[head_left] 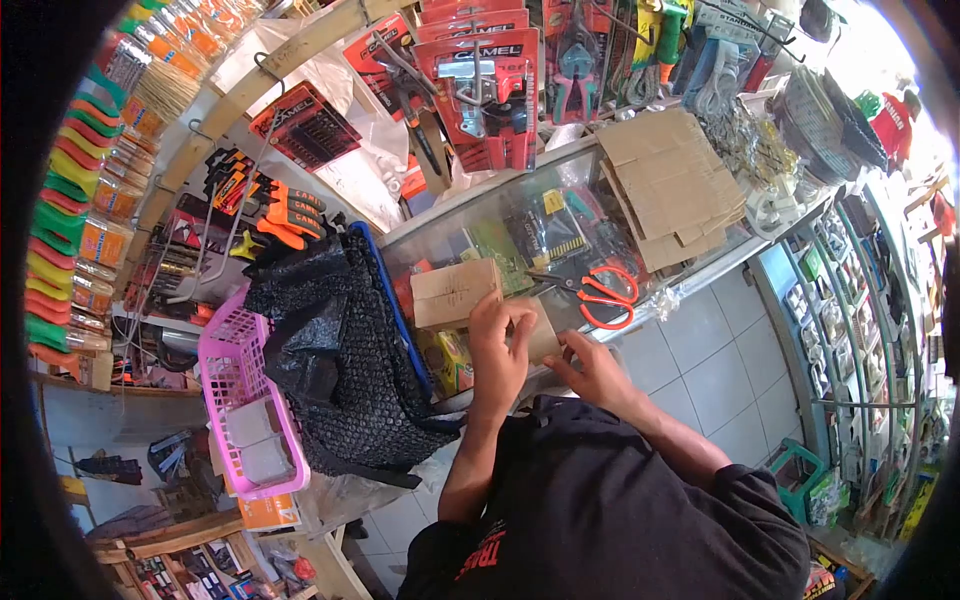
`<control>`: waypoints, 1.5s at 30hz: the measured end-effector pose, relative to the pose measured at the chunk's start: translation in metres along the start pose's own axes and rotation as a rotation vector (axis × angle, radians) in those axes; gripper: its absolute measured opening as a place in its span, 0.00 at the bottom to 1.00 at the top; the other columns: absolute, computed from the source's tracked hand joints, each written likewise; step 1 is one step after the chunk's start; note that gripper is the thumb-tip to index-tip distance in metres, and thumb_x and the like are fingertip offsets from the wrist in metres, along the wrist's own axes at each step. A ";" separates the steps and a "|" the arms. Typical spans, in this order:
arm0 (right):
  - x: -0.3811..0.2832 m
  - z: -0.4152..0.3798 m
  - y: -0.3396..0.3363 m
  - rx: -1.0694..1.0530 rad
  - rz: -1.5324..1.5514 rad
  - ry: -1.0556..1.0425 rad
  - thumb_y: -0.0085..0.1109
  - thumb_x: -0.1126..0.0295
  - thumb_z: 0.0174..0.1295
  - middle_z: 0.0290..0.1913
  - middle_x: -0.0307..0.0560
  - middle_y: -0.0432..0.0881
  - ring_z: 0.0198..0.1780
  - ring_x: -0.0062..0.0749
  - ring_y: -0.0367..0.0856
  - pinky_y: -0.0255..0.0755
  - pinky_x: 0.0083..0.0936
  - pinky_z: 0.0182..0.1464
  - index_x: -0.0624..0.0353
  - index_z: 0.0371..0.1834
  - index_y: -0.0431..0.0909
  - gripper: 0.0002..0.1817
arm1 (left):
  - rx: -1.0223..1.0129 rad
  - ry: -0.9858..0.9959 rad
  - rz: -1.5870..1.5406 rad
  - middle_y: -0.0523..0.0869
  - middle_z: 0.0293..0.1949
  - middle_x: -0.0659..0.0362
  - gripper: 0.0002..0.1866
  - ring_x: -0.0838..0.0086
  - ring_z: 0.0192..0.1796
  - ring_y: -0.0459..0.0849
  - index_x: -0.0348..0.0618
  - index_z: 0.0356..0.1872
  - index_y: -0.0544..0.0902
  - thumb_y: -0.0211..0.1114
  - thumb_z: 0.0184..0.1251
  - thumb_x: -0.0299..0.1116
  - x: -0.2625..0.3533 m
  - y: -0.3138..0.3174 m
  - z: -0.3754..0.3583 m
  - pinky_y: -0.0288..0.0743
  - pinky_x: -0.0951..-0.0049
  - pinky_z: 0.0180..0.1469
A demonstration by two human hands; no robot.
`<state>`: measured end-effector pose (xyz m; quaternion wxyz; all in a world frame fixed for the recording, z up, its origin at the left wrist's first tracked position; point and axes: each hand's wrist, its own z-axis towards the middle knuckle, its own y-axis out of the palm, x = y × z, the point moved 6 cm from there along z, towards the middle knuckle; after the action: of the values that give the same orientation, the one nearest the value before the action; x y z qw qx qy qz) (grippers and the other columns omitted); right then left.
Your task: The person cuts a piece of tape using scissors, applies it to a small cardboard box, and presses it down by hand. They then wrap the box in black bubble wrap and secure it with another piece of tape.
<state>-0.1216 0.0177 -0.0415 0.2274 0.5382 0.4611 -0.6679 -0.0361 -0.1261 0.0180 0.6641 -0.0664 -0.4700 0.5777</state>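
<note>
My left hand is at the front edge of the glass counter, thumb and fingers pinched on the edge of a small brown piece of cardboard. On the same piece's right side my right hand has its thumb and fingertips closed. Just behind my left hand lies a small brown cardboard box with faint writing on top. Scissors with orange handles rest on the glass beyond my right hand, blades pointing left. My fingers partly hide the cardboard piece.
Flattened cardboard sheets lie farther along the glass counter. To the left stand a black bubble-wrap bundle and a pink plastic basket. Packaged tools hang above the counter. A glass display case stands right, beyond the tiled floor.
</note>
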 end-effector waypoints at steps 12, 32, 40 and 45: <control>-0.014 0.001 -0.001 -0.005 -0.044 -0.058 0.73 0.62 0.69 0.39 0.66 0.83 0.42 0.68 0.84 0.75 0.51 0.42 0.67 0.43 0.76 0.18 | -0.058 -0.377 -0.378 0.88 0.55 0.52 0.14 0.62 0.53 0.87 0.40 0.57 0.85 0.72 0.77 0.34 -0.016 -0.008 -0.001 0.79 0.63 0.52; -0.007 0.000 -0.002 -0.070 -0.086 -0.050 0.73 0.63 0.70 0.38 0.58 0.80 0.39 0.53 0.83 0.75 0.43 0.43 0.67 0.43 0.76 0.18 | -0.130 -0.235 -0.337 0.90 0.39 0.55 0.05 0.62 0.43 0.88 0.38 0.41 0.89 0.76 0.69 0.27 -0.009 0.003 0.008 0.80 0.64 0.46; -0.010 0.001 -0.002 -0.058 -0.094 -0.073 0.73 0.62 0.70 0.38 0.59 0.82 0.39 0.53 0.83 0.75 0.44 0.43 0.67 0.43 0.76 0.18 | -0.104 -0.283 -0.419 0.89 0.38 0.57 0.06 0.73 0.38 0.86 0.38 0.44 0.90 0.75 0.72 0.28 -0.009 0.003 0.006 0.78 0.71 0.40; -0.013 0.002 -0.003 -0.056 -0.079 -0.074 0.73 0.63 0.70 0.38 0.62 0.82 0.40 0.58 0.83 0.74 0.47 0.42 0.67 0.42 0.76 0.18 | -0.085 -0.279 -0.413 0.88 0.37 0.57 0.06 0.73 0.36 0.85 0.38 0.44 0.89 0.74 0.74 0.29 -0.011 0.005 0.005 0.77 0.70 0.39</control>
<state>-0.1207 0.0150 -0.0280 0.2329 0.4881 0.4918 -0.6824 -0.0421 -0.1358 0.0120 0.6935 0.0835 -0.5846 0.4128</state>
